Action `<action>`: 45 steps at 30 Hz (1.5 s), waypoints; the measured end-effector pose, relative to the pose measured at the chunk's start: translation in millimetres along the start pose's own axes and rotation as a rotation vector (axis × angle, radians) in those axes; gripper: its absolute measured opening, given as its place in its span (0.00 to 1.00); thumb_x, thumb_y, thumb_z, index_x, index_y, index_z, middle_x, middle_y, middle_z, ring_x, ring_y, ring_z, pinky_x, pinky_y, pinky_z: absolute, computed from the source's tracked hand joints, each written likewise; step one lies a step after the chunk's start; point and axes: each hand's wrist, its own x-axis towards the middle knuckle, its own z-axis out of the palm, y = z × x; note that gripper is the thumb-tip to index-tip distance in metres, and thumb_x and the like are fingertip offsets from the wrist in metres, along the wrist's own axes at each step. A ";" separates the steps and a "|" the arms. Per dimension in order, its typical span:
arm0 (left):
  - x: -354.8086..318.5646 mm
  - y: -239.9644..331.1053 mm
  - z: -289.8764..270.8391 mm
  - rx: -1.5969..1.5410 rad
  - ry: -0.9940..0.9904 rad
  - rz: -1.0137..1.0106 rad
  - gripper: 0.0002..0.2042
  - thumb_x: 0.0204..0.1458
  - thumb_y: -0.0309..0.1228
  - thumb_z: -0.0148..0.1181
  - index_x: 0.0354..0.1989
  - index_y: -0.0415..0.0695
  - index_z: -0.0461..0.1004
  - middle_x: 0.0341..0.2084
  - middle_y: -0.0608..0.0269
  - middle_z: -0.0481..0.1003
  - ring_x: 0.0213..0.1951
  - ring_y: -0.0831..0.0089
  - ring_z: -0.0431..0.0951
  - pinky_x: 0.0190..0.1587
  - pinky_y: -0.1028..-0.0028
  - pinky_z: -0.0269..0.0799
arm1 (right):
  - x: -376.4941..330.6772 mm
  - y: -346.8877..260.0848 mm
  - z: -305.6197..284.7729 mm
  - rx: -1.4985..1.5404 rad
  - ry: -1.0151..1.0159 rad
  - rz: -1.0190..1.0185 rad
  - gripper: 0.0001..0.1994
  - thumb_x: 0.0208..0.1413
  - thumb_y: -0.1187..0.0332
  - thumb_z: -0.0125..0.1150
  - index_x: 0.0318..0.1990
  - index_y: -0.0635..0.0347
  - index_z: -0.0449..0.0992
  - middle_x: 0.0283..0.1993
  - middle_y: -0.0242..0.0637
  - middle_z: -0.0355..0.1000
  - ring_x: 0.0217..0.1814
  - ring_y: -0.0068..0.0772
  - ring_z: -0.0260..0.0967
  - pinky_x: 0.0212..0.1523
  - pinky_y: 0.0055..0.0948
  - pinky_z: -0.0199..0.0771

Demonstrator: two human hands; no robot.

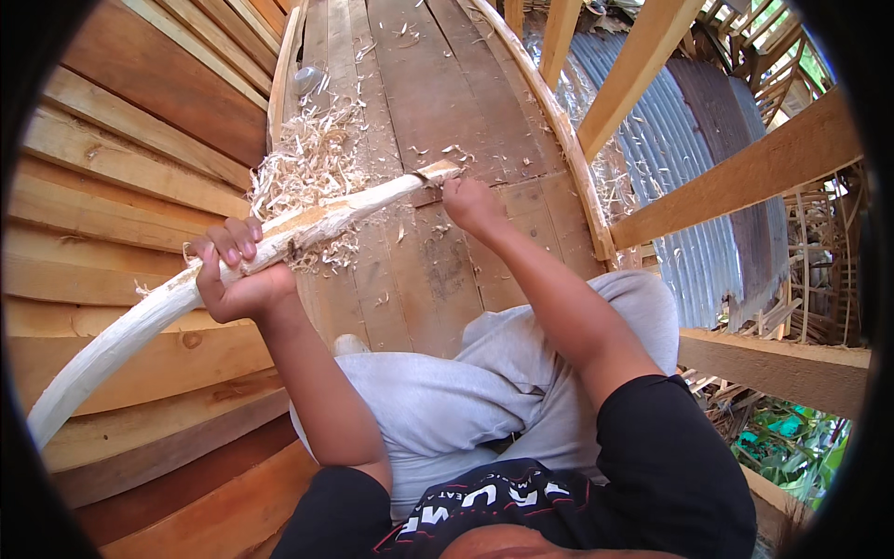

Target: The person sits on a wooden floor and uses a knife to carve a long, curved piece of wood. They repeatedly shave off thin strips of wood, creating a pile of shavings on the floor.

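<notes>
A long, pale, peeled wooden pole (pixel 140 321) runs from the lower left up to its tip near the middle of the plank floor. My left hand (pixel 237 270) is wrapped around the pole at its middle, fingers over the top. My right hand (pixel 470 205) is closed in a fist next to the pole's far tip (pixel 438 172), where a small dark blade edge shows; the tool itself is mostly hidden in the fist. My knees in grey trousers (pixel 484 373) are bent below the pole.
A heap of pale wood shavings (pixel 312 163) lies on the plank floor (pixel 438 84) behind the pole. Stacked planks (pixel 112 158) form the left wall. A curved rail (pixel 559 130), slanted beams (pixel 736 177) and corrugated metal sheeting (pixel 670 140) stand on the right.
</notes>
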 end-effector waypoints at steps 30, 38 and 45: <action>-8.4 -1.1 33.9 0.126 0.353 0.059 0.06 0.39 0.28 0.49 0.22 0.50 0.58 0.14 0.71 0.54 0.18 0.77 0.57 0.29 0.74 0.60 | -17.7 -32.2 -0.6 0.105 0.068 0.001 0.26 0.60 0.57 0.34 0.34 0.72 0.76 0.39 0.62 0.73 0.45 0.63 0.70 0.50 0.51 0.68; -5.6 -4.5 36.1 0.172 0.497 0.072 0.09 0.40 0.29 0.51 0.21 0.51 0.55 0.15 0.72 0.54 0.19 0.77 0.56 0.30 0.72 0.59 | -8.6 -26.3 5.1 0.032 0.183 -0.089 0.26 0.60 0.57 0.35 0.26 0.70 0.76 0.32 0.62 0.72 0.38 0.65 0.70 0.46 0.53 0.68; -9.6 -3.3 36.8 0.171 0.494 0.069 0.09 0.40 0.28 0.51 0.21 0.51 0.55 0.15 0.72 0.54 0.19 0.77 0.56 0.30 0.72 0.59 | -13.9 -23.8 2.3 -0.015 0.082 -0.055 0.27 0.60 0.55 0.35 0.31 0.69 0.77 0.36 0.62 0.73 0.43 0.61 0.71 0.47 0.52 0.68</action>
